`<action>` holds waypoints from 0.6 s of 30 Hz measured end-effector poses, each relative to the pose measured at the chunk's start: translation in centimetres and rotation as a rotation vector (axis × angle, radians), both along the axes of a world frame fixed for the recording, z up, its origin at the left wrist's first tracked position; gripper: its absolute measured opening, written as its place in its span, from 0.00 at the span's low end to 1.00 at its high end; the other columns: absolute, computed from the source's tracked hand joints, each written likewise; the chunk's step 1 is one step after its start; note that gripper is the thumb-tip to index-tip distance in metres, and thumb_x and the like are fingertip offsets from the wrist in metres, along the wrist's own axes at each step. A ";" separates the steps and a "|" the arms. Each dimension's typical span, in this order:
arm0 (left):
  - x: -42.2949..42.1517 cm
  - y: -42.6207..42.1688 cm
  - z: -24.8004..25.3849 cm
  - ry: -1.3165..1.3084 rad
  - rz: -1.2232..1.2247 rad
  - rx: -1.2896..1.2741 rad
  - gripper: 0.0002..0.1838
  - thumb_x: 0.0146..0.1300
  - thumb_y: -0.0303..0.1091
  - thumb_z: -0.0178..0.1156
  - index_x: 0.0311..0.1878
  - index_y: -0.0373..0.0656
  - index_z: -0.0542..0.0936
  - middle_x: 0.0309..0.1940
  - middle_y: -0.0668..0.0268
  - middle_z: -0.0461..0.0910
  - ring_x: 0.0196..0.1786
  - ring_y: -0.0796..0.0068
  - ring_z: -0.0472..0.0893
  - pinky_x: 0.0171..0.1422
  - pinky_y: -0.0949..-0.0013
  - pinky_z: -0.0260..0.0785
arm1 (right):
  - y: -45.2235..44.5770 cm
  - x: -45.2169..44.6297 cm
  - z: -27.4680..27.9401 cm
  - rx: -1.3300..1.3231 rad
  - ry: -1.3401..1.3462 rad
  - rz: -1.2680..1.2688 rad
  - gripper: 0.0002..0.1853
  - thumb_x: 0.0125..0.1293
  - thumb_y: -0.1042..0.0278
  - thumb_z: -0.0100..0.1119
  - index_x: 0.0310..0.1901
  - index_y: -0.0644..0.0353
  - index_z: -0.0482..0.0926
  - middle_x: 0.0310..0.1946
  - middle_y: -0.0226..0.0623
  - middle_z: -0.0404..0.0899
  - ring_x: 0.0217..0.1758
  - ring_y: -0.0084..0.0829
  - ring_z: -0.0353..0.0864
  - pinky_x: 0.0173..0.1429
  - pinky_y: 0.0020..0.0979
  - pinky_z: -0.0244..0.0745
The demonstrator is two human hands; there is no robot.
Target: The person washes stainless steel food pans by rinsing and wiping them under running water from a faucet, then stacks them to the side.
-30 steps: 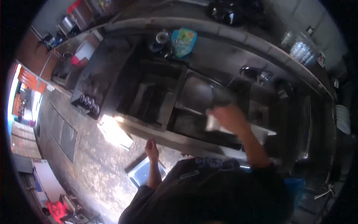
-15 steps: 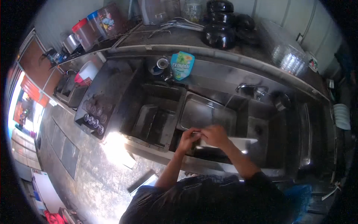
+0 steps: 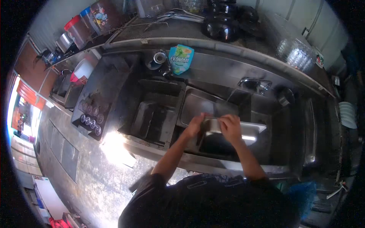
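One metal pan (image 3: 251, 127) runs lengthwise left to right.

From where I stand, nearer pan (image 3: 251, 127): smooth, shiny metal; sink (image 3: 213, 162): dull, worn metal; tap (image 3: 255, 80): polished metal. Pouch (image 3: 180, 59): glossy plastic film. Black pots (image 3: 222, 31): glossy; floor (image 3: 100, 182): rough, mottled.
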State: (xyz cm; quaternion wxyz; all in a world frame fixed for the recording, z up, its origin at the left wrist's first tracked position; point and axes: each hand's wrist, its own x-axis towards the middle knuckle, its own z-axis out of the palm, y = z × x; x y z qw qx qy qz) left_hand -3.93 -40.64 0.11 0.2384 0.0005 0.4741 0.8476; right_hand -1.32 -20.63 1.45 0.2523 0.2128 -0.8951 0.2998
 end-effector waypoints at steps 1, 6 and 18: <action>-0.6 -0.3 -0.7 0.062 0.024 -0.108 0.22 0.70 0.50 0.53 0.47 0.38 0.80 0.37 0.69 0.81 0.42 0.79 0.77 0.49 0.73 0.67 | 0.0 0.1 0.1 0.003 -0.009 -0.002 0.09 0.55 0.68 0.65 0.38 0.52 0.79 0.41 0.32 0.73 0.48 0.37 0.73 0.54 0.46 0.59; -2.9 -1.7 -0.6 0.201 -0.045 -0.391 0.23 0.71 0.51 0.52 0.47 0.38 0.81 0.34 0.71 0.79 0.41 0.80 0.75 0.48 0.72 0.67 | -1.3 -0.6 1.5 0.076 0.054 -0.121 0.08 0.56 0.67 0.64 0.37 0.52 0.76 0.40 0.33 0.71 0.47 0.39 0.71 0.52 0.48 0.59; -5.3 -2.6 0.1 0.500 -0.160 -0.638 0.16 0.70 0.44 0.52 0.42 0.40 0.81 0.29 0.63 0.79 0.33 0.73 0.75 0.42 0.65 0.69 | -2.8 -1.5 2.3 0.150 0.009 -0.197 0.09 0.54 0.67 0.61 0.35 0.55 0.73 0.39 0.38 0.69 0.47 0.45 0.68 0.48 0.48 0.61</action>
